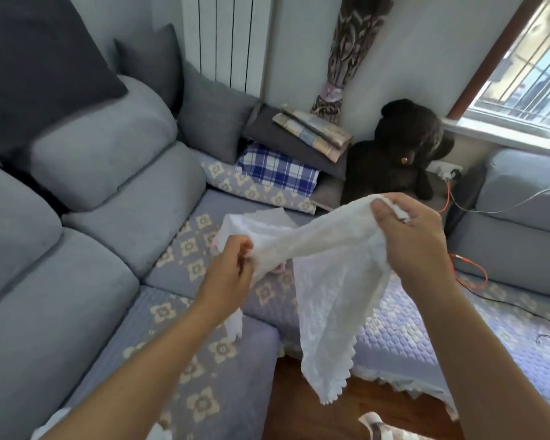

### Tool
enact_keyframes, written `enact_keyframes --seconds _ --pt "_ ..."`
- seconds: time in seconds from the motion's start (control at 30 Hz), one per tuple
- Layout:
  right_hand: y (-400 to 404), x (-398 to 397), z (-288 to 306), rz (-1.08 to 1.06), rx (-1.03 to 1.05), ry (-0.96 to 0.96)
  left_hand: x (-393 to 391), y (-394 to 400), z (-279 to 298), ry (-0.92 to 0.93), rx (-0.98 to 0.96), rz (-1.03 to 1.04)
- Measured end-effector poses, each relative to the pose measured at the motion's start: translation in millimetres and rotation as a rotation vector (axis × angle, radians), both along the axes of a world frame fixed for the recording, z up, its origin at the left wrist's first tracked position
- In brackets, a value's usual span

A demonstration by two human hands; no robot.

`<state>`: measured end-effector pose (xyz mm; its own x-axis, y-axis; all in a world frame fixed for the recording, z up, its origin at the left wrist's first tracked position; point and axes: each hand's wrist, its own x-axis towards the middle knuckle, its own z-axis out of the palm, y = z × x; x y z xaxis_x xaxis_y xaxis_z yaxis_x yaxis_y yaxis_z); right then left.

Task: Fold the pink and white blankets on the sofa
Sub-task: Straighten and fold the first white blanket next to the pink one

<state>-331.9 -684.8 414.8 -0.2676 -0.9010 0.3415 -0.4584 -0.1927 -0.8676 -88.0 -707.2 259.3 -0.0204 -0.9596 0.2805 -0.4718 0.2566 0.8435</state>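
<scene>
Left grip [232, 265], right grip [407, 236] pinching white blanket [327, 281] | stretched between, hanging below

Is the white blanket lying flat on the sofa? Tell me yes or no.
No: both the left hand and the right hand hold the white blanket up in the air, its scalloped end hanging toward the floor.

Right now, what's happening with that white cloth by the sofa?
A person is standing at the grey sofa, holding up a thin white blanket with a scalloped edge. The left hand pinches one part of its top edge and the right hand grips another, raised a little higher. The rest hangs down loose towards the wooden floor, so it isn't folded yet. A bit of pink fabric peeks out behind it on the seat. A big dark teddy bear sits in the corner.
</scene>
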Motion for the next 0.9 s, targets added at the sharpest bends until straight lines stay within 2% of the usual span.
enact_keyframes --seconds 0.07,0.13,0.2,0.27,0.4,0.5,0.6,0.7,0.8,0.9 --pt "-4.1 -8.0 7.5 -0.055 0.006 -0.035 10.1 6.3 11.1 -0.084 -0.135 -0.198" --pt "-4.2 -12.0 12.2 -0.075 0.018 -0.094 11.1 7.3 16.0 -0.234 -0.288 -0.285" --pt "-1.8 -9.8 14.4 -0.031 0.031 -0.167 4.0 0.2 15.9 -0.373 -0.309 -0.204" --pt "0.4 -2.3 16.5 0.003 0.041 -0.186 -6.5 -4.4 12.0 -0.39 -0.298 -0.151" --pt "2.5 17.3 24.6 0.028 0.068 -0.117 -41.2 12.8 6.8 -0.414 -0.319 -0.184" --pt "4.3 27.3 34.1 0.05 0.1 0.036 -60.6 26.3 8.3 -0.303 -0.18 0.011" --pt "5.3 32.7 39.9 0.076 0.103 0.133 -67.4 30.0 5.2 -0.324 -0.252 0.036" --pt "2.5 31.9 41.2 0.047 0.102 0.127 -71.5 30.7 -3.3 -0.294 -0.275 0.039" --pt "-3.8 23.8 40.7 -0.065 0.053 0.062 -69.1 31.7 -13.8 -0.214 -0.215 0.065" --pt "-6.8 13.8 34.6 -0.142 0.043 0.033 -54.8 41.0 -15.7 -0.107 -0.259 -0.03"
